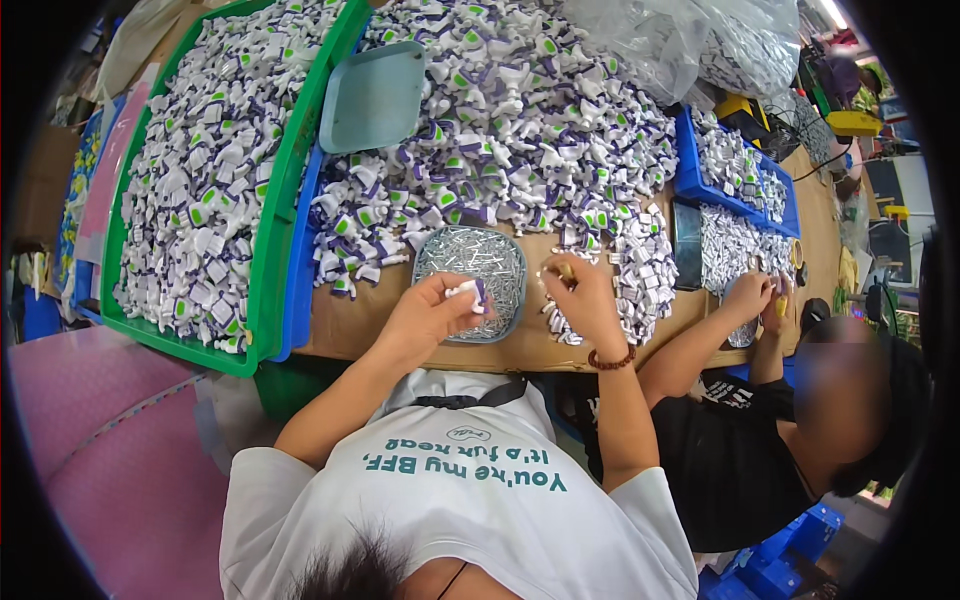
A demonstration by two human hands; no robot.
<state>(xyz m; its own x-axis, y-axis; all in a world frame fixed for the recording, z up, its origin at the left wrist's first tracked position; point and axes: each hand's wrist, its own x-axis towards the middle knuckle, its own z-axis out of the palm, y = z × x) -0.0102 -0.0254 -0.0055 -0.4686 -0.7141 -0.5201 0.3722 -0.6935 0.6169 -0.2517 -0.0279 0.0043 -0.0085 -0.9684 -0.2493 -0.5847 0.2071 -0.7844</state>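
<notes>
My left hand [418,322] is closed around a small white and purple plastic toy part [472,294], held over the near left edge of a tray. That shallow tray [521,312] holds many thin silvery metal pins [470,258]. To its right, my right hand [588,302] has thumb and fingers pinched together, with a yellowish cover on a fingertip; whatever sits in the pinch is too small to make out. Beneath and beside this hand lie more white and purple toy parts [640,285]. A large heap of the same parts [500,110], some with green patches, spreads beyond both hands.
A green crate [262,285] full of toy parts stands at the left against a blue one [303,270]. An empty pale tray [372,98] rests on the heap. At the right, a co-worker's hands [755,298] work near a blue bin [700,185]. Clear plastic bags [650,40] lie at the back.
</notes>
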